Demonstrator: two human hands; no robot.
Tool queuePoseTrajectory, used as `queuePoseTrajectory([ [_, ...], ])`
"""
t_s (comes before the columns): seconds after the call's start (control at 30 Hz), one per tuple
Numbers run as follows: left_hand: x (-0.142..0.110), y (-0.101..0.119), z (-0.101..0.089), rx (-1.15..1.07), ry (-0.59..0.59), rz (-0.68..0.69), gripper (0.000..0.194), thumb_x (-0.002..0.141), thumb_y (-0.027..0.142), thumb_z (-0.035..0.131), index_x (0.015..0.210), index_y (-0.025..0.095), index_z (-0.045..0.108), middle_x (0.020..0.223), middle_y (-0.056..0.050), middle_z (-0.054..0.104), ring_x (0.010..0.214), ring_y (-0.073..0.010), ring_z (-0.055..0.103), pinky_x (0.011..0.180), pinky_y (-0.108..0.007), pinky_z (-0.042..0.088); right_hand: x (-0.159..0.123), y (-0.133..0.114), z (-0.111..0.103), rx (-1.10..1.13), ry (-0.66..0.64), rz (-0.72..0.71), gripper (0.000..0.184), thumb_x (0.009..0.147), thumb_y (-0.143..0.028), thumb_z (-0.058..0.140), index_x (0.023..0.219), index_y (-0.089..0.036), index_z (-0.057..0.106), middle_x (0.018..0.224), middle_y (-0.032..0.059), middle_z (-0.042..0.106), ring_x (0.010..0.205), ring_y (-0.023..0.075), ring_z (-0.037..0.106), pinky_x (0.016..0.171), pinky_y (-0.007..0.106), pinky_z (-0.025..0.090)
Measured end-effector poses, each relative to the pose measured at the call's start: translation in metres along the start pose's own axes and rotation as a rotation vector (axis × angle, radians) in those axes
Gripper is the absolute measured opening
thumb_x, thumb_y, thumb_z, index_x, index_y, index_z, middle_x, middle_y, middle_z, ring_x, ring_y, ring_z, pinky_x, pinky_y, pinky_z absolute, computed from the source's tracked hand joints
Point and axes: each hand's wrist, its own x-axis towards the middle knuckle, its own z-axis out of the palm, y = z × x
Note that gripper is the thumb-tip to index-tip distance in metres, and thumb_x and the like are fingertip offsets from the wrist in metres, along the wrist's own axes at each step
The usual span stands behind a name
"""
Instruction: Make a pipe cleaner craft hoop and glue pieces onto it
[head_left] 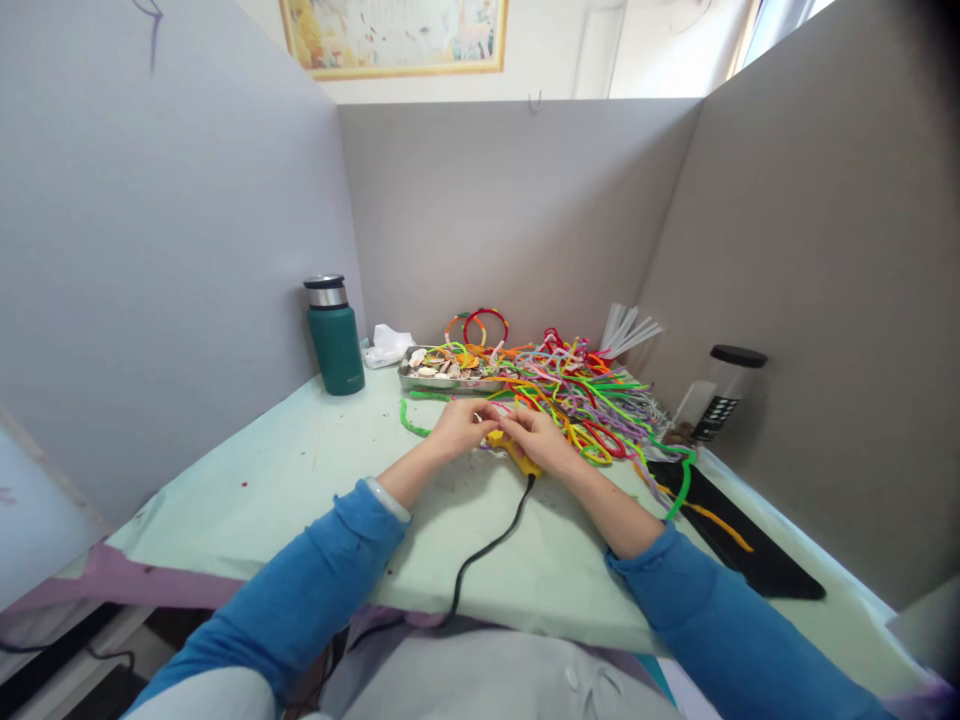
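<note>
My left hand (463, 428) and my right hand (541, 442) come together over the middle of the table, fingertips nearly touching. Both are closed in a pinch. Something small seems to be between the fingers, but it is too hidden to name; a bit of pink strand shows just behind them. Under my right hand lies a yellow glue gun (529, 465), partly covered, its black cord (487, 548) running off the front edge. A green pipe cleaner (406, 418) curves beyond my left hand. Many coloured pipe cleaners (577, 385) are heaped past my right hand.
A metal tray (442, 384) of small pale and brown pieces stands at the back, two wrapped rings (507, 325) behind it. A green bottle (335, 345) and crumpled tissue (388, 344) are back left. White sticks (624, 332), a clear jar (724, 390) and a black mat (739, 535) are right.
</note>
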Motion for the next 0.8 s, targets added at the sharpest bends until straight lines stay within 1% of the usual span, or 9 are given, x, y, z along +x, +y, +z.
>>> queuePoseTrajectory([
  [0.17,0.0019,-0.0030,0.0011,-0.009,0.004,0.023,0.019,0.074,0.030,0.057,0.079,0.015,0.065,0.058,0.002,0.060,0.051,-0.0084,0.053,0.055,-0.019,0.040,0.0004,-0.0017,0.0003,0.072,-0.029,0.037,0.029,0.078,-0.045,0.050,0.070,-0.017,0.055,0.042,-0.0052,0.045,0.036,0.0074,0.037,0.037,0.020,0.026],
  [0.37,0.0020,-0.0033,0.0022,0.034,0.059,0.073,0.016,0.074,0.028,0.057,0.079,0.014,0.065,0.063,0.001,0.060,0.055,-0.0078,0.051,0.055,-0.018,0.039,0.0017,0.0021,0.0003,0.162,-0.050,0.056,0.030,0.077,-0.046,0.052,0.073,-0.017,0.055,0.044,-0.0055,0.047,0.036,0.0068,0.038,0.037,0.019,0.026],
  [0.53,0.0012,-0.0018,0.0015,0.052,0.079,0.080,0.016,0.074,0.028,0.057,0.077,0.015,0.065,0.062,0.001,0.058,0.057,-0.0084,0.050,0.055,-0.018,0.038,0.0013,0.0033,-0.0018,0.298,-0.084,0.087,0.030,0.074,-0.046,0.056,0.076,-0.016,0.056,0.046,-0.0055,0.047,0.037,0.0055,0.037,0.037,0.018,0.024],
  [0.8,0.0007,0.0003,0.0011,0.007,0.074,0.089,0.016,0.075,0.027,0.056,0.081,0.014,0.064,0.065,0.001,0.059,0.057,-0.0081,0.051,0.055,-0.018,0.039,0.0019,0.0036,-0.0029,0.493,-0.112,0.141,0.028,0.069,-0.041,0.064,0.070,-0.015,0.056,0.055,-0.0041,0.052,0.038,0.0031,0.038,0.037,0.017,0.023],
])
